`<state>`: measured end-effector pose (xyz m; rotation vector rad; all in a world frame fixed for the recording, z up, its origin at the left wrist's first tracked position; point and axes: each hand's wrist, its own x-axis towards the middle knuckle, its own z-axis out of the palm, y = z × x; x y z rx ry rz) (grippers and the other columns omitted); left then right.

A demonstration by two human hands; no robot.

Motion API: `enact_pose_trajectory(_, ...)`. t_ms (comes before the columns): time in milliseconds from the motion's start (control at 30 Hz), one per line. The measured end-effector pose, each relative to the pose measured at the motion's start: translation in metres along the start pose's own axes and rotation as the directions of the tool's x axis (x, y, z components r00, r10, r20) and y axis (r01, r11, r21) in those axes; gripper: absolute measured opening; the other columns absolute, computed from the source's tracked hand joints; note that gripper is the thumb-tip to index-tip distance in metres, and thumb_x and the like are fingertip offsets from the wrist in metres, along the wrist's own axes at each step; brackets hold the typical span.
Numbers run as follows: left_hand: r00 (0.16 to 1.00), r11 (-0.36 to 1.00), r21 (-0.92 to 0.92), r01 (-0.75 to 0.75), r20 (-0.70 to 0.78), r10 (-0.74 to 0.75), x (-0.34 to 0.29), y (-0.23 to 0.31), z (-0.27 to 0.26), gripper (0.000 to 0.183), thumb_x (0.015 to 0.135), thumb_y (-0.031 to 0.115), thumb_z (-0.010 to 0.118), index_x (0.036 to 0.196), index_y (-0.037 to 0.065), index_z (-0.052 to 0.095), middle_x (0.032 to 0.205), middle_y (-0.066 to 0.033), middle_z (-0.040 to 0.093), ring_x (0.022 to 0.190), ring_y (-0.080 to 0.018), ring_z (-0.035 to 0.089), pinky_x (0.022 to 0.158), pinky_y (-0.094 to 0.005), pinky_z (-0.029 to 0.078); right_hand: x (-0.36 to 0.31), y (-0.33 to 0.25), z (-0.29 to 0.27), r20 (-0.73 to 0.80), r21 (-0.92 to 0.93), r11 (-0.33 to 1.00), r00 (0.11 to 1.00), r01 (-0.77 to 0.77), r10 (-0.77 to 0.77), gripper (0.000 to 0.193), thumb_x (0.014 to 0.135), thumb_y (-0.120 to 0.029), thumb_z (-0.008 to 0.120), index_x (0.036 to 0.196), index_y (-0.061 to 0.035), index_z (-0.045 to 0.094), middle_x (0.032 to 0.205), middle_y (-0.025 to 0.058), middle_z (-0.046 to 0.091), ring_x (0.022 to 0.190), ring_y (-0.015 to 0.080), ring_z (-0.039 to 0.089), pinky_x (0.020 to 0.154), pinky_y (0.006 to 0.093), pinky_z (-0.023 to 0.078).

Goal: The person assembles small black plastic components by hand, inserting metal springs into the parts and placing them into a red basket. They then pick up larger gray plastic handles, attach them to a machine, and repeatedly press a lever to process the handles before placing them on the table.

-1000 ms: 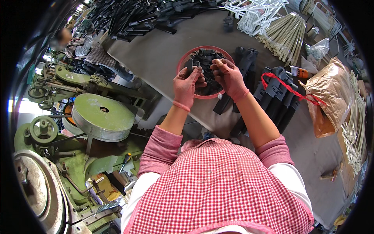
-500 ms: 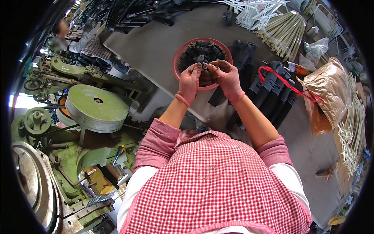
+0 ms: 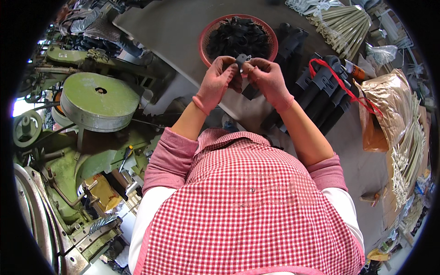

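Note:
Both my hands wear pinkish work gloves with darkened fingertips, and they meet in front of a red plastic basket (image 3: pixel 202 46). My left hand (image 3: pixel 217 81) is closed on a small dark part with a rounded end (image 3: pixel 240 59), which sticks up between the fingers. Pinched at the other side of that part is my right hand (image 3: pixel 269 81); its fingertips touch or nearly touch it, and what lies under them is too small to make out. Heaped inside the basket are many similar black parts (image 3: pixel 238 39).
Right of the basket lie black tubular pieces (image 3: pixel 321 91), some bound with a red strip (image 3: pixel 341 87). Farther right are brown wrapping paper (image 3: pixel 385 103) and bundled pale rods (image 3: pixel 341 30). A green machine with a round drum (image 3: pixel 101 94) stands to my left, beyond the grey table's edge.
The view has shifted, so the basket sits higher in the picture. My hands are now at the basket's near rim rather than over it, still holding the small dark part.

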<state>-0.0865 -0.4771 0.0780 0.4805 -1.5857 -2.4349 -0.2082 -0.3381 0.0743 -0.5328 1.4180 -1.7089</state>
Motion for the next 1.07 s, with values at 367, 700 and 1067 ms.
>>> enact_pose_trajectory(367, 0.957, 0.547, 0.814, 0.196, -0.280, 0.074, -0.033, -0.115, -0.080, 0.031, 0.097, 0.025, 0.059, 0.123, 0.009, 0.061, 0.091, -0.0098, 0.070, 0.083, -0.0269, 0.069, 0.075, -0.0376, 0.055, 0.014, 0.051, -0.024, -0.306, 0.255, 0.959, 0.930, -0.123, 0.201, 0.015, 0.089, -0.013, 0.065, 0.089, 0.0028, 0.067, 0.071, 0.0044, 0.061, 0.059, 0.0105, 0.056, 0.051, 0.0217, 0.039)
enact_pose_trajectory(700, 0.947, -0.036, 0.970, -0.242, 0.244, 0.210, 0.019, -0.102, -0.117, 0.031, 0.090, 0.032, 0.064, 0.113, 0.012, 0.061, 0.093, -0.0106, 0.067, 0.088, -0.0292, 0.068, 0.073, -0.0399, 0.054, 0.021, 0.027, -0.046, -0.305, 0.017, 0.990, 0.942, -0.138, 0.136, 0.021, 0.093, -0.018, 0.061, 0.080, -0.0026, 0.067, 0.076, 0.0074, 0.070, 0.051, 0.0046, 0.044, 0.047, 0.0214, 0.032)
enact_pose_trajectory(1067, 0.995, -0.073, 0.997, -0.038, 0.045, 0.084, 0.258, -0.038, -0.083, 0.044, 0.084, 0.036, 0.072, 0.120, 0.016, 0.058, 0.122, -0.0145, 0.062, 0.105, -0.0356, 0.067, 0.081, -0.0464, 0.056, 0.026, 0.018, -0.023, -0.361, 0.088, 0.962, 0.892, -0.258, 0.272, 0.048, 0.095, -0.019, 0.066, 0.135, -0.0002, 0.049, 0.082, 0.0048, 0.071, 0.069, 0.0059, 0.064, 0.054, 0.0170, 0.039)
